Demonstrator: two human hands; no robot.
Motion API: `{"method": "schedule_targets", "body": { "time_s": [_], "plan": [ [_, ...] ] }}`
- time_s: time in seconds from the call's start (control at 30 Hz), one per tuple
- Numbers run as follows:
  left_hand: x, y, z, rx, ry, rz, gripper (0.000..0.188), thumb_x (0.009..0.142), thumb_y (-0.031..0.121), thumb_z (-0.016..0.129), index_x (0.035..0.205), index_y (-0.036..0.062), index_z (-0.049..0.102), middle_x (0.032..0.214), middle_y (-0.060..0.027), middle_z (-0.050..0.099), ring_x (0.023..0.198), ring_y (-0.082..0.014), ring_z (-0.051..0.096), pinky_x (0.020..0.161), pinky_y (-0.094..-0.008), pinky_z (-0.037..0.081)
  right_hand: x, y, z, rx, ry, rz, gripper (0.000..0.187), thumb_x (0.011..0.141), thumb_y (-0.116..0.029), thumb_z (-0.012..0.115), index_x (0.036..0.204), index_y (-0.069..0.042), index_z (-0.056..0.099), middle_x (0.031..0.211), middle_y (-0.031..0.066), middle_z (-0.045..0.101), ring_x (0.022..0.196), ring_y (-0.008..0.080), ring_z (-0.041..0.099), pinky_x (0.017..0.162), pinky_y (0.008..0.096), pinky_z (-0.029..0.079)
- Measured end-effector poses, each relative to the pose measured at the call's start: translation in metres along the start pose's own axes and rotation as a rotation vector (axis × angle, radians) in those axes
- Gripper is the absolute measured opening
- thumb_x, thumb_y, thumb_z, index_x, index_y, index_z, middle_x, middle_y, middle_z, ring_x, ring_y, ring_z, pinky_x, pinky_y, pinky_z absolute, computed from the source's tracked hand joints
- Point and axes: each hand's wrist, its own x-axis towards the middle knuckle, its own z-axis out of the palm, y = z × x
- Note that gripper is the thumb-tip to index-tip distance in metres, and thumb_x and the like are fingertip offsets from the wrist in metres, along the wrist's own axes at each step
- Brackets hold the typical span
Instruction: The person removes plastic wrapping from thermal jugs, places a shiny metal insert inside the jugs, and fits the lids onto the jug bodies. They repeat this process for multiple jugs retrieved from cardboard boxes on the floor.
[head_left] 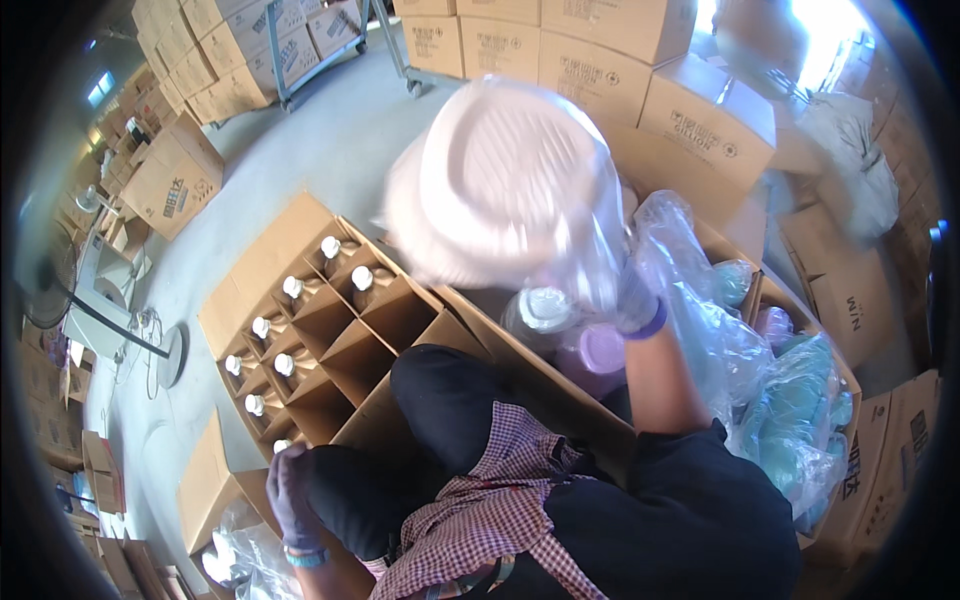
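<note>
My gloved right hand [632, 300] is closed on a large white plastic container [505, 185] with a rounded, flat-looking base. Clear film seems to cover it, and motion blurs its edges, so its exact kind is unclear. It is held above an open carton that has lilac and whitish plastic containers [600, 350] inside. My gloved left hand [290, 497] is beside my left knee, near a white-capped bottle in the divided carton [345, 420]. Its fingers are loosely extended, with nothing visible in them. Several bottles with white caps [362, 278] stand in that carton's compartments.
Bagged teal items [790, 400] and clear plastic film [700, 340] fill the carton on the right. Another open carton with film [245, 550] sits at lower left. Stacked cartons [500, 50] and a blue wheeled frame [345, 40] stand behind. A fan [50, 275] is far left.
</note>
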Motion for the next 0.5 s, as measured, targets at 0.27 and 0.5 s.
{"method": "schedule_targets", "body": {
  "time_s": [0.27, 0.5],
  "plan": [
    [0.038, 0.049, 0.034, -0.708, -0.456, 0.151, 0.106, 0.089, 0.075, 0.057, 0.161, 0.0044, 0.023, 0.152, -0.0201, 0.046, 0.136, -0.0365, 0.051, 0.111, -0.0499, 0.047, -0.008, -0.118, 0.049, 0.781, -0.466, -0.172, 0.057, 0.095, -0.023, 0.066, 0.144, 0.001, 0.049, 0.141, 0.0172, 0.052, 0.131, 0.0305, 0.052, 0.111, 0.0425, 0.042],
    [-0.026, 0.007, -0.011, -0.065, -0.075, 0.271, 0.111, 0.067, 0.026, 0.094, 0.152, 0.0012, 0.028, 0.149, -0.0179, 0.048, 0.135, -0.0302, 0.050, 0.111, -0.0454, 0.046, 0.011, -0.230, 0.084, 0.913, 0.163, -0.377, 0.127, 0.065, -0.060, 0.091, 0.157, -0.001, 0.026, 0.152, 0.0237, 0.037, 0.146, 0.0385, 0.034, 0.121, 0.0486, 0.029]
  ]
}}
